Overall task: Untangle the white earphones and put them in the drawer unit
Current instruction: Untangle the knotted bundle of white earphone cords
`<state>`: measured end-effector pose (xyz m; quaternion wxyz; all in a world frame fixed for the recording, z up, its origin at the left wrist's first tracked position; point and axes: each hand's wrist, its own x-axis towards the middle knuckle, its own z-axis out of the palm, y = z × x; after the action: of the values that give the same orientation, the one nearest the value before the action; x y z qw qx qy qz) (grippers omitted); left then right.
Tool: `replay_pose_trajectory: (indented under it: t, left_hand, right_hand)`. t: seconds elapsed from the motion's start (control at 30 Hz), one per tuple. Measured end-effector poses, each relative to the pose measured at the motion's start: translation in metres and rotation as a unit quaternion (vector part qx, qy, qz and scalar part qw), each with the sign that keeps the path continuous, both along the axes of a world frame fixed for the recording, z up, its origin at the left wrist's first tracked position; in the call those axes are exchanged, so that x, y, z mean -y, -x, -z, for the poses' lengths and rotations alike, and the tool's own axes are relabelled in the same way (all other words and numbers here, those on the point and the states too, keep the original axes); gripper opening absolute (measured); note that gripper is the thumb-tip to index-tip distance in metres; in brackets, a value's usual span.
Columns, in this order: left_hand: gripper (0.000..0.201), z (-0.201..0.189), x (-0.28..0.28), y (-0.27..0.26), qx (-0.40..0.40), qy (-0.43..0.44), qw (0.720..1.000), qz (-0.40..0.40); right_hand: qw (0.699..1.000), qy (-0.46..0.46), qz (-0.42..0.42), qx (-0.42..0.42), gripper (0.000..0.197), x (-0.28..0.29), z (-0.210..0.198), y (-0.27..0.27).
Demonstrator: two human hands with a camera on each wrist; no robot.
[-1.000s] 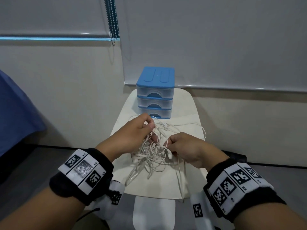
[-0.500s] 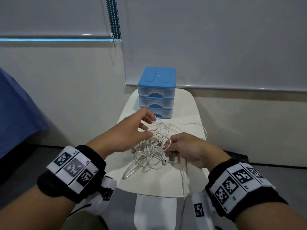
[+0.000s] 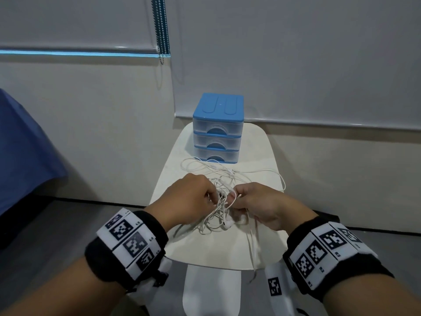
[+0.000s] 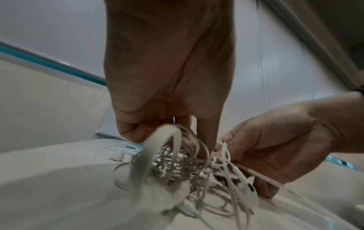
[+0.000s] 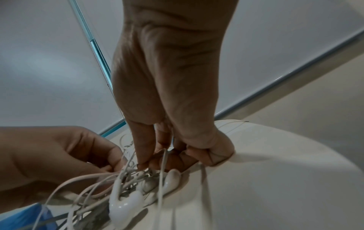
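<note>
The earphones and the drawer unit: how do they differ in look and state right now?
The earphones are thin white cords in a loose tangle; the drawer unit is a rigid box with a blue top and three clear drawers. The earphones are pinched by the left hand and the right hand; the drawer unit stands untouched, its drawers closed. The earphones lie near the person; the drawer unit stands behind them. Both rest on the white table.

The earphones (image 3: 224,195) are white, cables and buds alike. The drawer unit (image 3: 217,128) has a blue top and blue frame, with clear, frosted drawers. The desk (image 3: 218,249) is cream white. Both wristbands (image 3: 127,245) are black and carry white tags with black square code patterns. At the left hangs a blue cloth (image 3: 25,151).
</note>
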<state>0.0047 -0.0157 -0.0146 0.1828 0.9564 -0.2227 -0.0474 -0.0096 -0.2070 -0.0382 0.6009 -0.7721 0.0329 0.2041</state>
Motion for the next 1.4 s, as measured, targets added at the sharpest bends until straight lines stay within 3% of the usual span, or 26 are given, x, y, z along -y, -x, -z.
replay_pose_trajectory:
  t: [0.17, 0.37, 0.5, 0.9, 1.0, 1.07, 1.1, 1.17, 1.23, 1.4]
  left_hand:
    - [0.015, 0.002, 0.003, -0.008, -0.091, 0.083, 0.992, -0.012]
    - [0.004, -0.003, 0.003, -0.005, -0.160, 0.204, 0.966, -0.005]
    - [0.019, -0.003, 0.006, -0.006, -0.150, 0.195, 0.969, -0.003]
    - [0.006, -0.006, 0.015, -0.007, -0.093, 0.173, 0.980, -0.012]
    - [0.013, -0.008, 0.014, -0.005, -0.037, 0.135, 0.990, 0.006]
    - [0.016, -0.008, 0.012, -0.004, -0.014, 0.126, 0.992, 0.013]
    - [0.019, -0.008, 0.011, -0.004, -0.007, 0.130, 0.991, 0.016]
    - [0.022, -0.009, 0.010, -0.002, 0.001, 0.149, 0.989, 0.024]
    - [0.025, -0.013, 0.006, 0.000, 0.019, 0.166, 0.985, 0.029]
    - [0.014, -0.021, -0.007, 0.002, 0.041, 0.253, 0.967, 0.003]
  right_hand:
    - [1.000, 0.022, 0.005, 0.005, 0.006, -0.001, -0.001, -0.001]
    - [1.000, 0.001, 0.014, -0.004, 0.009, -0.001, 0.001, -0.002]
    - [0.999, -0.031, 0.009, -0.005, 0.011, 0.001, 0.002, -0.001]
    - [0.997, -0.073, 0.005, -0.023, 0.020, 0.007, -0.008, 0.004]
    - [0.993, 0.079, 0.068, 0.061, 0.024, 0.008, -0.017, 0.006]
    - [0.956, 0.177, 0.164, 0.167, 0.013, 0.006, -0.025, 0.008]
    - [0.942, 0.172, 0.195, 0.214, 0.005, 0.001, -0.030, 0.011]
    - [0.936, 0.135, 0.171, 0.278, 0.015, -0.008, -0.035, 0.016]
    - [0.947, 0.105, 0.097, 0.288, 0.025, -0.015, -0.033, 0.018]
    - [0.938, 0.177, 0.032, 0.296, 0.006, -0.012, -0.019, 0.021]
